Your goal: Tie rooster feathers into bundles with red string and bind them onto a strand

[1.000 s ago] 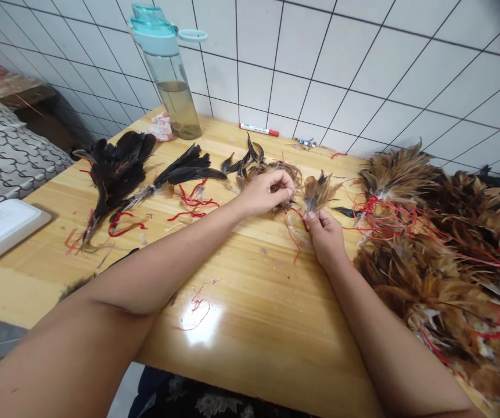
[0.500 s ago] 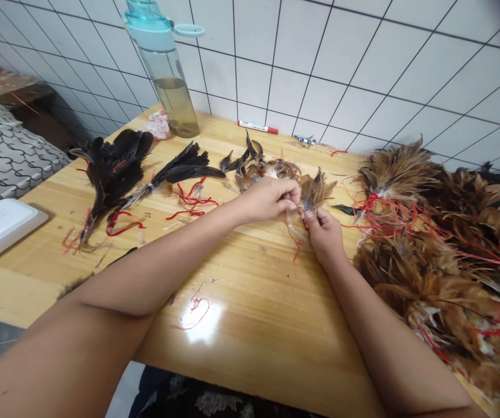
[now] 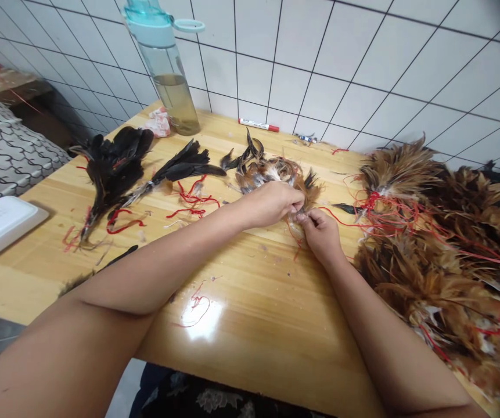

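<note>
My left hand is closed in a pinch at the base of a small bunch of brown feathers, whose dark-tipped ends fan out behind the fingers. Right against it, my right hand is closed too, thumb and fingertips pinched together. A red string runs from the right fingertips off to the right. The quill ends are hidden between the two hands. Just beyond the left hand lies a pile of loose brown and white feathers.
Tied brown feather bundles heap along the right, with red strings. Black feather bundles lie at left, near red string scraps. A water bottle, a marker and a white box also rest on the wooden table.
The feather bunch has shifted left, partly behind my left hand. My hands have come together, and a red string now stretches rightward from my right hand.
</note>
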